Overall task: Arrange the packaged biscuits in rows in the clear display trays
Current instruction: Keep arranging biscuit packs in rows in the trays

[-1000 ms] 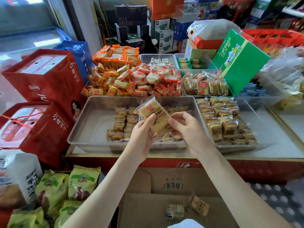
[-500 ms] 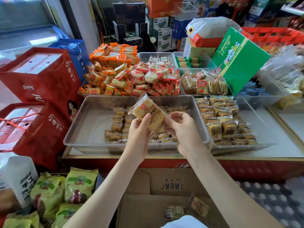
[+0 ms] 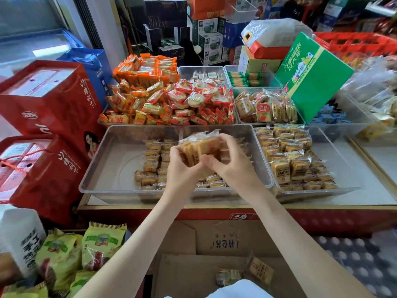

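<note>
Down and forward goes the biscuit packet (image 3: 205,145), blurred now, both hands bunching together on it: left hand (image 3: 182,168) gripping its near left end, right hand (image 3: 233,162) curled over the right side. It hangs above the biscuit rows (image 3: 153,160) in the middle clear tray (image 3: 120,166).

Tan biscuit packets (image 3: 205,147), clear-wrapped, held above the clear tray (image 3: 113,164) — rows of packets (image 3: 153,162) lie inside
</note>
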{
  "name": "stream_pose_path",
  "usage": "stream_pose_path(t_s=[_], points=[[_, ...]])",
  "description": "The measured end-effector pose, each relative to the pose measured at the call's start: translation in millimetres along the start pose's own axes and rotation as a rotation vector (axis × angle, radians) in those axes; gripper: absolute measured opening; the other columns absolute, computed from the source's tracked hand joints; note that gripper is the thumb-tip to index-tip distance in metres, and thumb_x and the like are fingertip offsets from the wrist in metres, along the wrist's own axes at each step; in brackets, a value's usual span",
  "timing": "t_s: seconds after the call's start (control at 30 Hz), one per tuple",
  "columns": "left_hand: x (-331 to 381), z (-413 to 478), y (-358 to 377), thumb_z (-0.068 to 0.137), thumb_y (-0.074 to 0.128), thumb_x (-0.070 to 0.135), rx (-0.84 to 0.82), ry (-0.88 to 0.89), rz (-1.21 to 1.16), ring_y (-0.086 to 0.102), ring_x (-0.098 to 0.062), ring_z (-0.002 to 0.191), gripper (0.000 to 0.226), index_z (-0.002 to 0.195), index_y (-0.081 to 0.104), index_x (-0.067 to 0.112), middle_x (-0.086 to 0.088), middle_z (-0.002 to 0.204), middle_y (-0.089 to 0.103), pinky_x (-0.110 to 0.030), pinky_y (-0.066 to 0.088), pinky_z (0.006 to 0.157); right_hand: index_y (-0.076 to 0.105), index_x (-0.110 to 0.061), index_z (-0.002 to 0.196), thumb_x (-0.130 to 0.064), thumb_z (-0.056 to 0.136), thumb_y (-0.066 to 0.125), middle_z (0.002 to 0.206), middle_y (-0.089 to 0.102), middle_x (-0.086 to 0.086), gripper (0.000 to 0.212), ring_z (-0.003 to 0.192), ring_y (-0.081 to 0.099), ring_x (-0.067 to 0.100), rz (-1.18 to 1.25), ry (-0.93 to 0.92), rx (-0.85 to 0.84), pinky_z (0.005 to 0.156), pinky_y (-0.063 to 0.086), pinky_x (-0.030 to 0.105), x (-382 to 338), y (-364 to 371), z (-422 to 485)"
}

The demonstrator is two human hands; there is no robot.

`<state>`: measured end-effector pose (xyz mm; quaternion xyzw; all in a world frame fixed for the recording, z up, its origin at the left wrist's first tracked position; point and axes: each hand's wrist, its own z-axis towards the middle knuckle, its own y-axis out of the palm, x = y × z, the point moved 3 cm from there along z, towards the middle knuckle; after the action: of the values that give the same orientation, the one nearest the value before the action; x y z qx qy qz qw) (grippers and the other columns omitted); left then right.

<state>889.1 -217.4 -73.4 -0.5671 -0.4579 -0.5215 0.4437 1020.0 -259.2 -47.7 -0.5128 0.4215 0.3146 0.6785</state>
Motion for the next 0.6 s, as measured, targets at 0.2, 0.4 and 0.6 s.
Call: stream_pose_path(t_s=[0.2,0.4,0.6], points=[[0,4,-7,0.074,0.077,0.028,-0.211,0.008,-0.01,0.066,-0.013,0.091,0.049,0.113,0.05,0.014,-0.007,0.107,0.066,-0.026,0.055,0.076,0.063,-0.022,0.114,-0.032,0.094,0.059,0.102,0.07,-0.001,0.022,0.098,0.067,0.014,0.407,0.191,-0.102,0.082,0.055,0.029,13,0,7],[-12,24,-28,0.087,0.06,0.026,-0.176,-0.232,-0.42,0.071,-0.021,0.088,0.033,0.114,0.061,0.005,-0.01,0.099,0.074,-0.028,0.058,0.071,0.057,0.005,0.127,-0.035,0.093,0.039,0.103,0.064,0.019,0.056,0.081,0.064,0.024,1.508,0.44,-0.341,0.073,0.055,0.03,30,4,15],[-26,35,-40,0.096,0.05,0.025,-0.13,-0.502,-0.756,0.072,-0.02,0.074,0.035,0.123,0.056,0.004,-0.01,0.092,0.073,-0.027,0.059,0.061,0.043,0.0,0.143,-0.032,0.087,0.05,0.107,0.061,0.015,0.064,0.09,0.06,0.023,1.656,0.392,-0.448,0.081,0.05,0.032,39,12,34]])
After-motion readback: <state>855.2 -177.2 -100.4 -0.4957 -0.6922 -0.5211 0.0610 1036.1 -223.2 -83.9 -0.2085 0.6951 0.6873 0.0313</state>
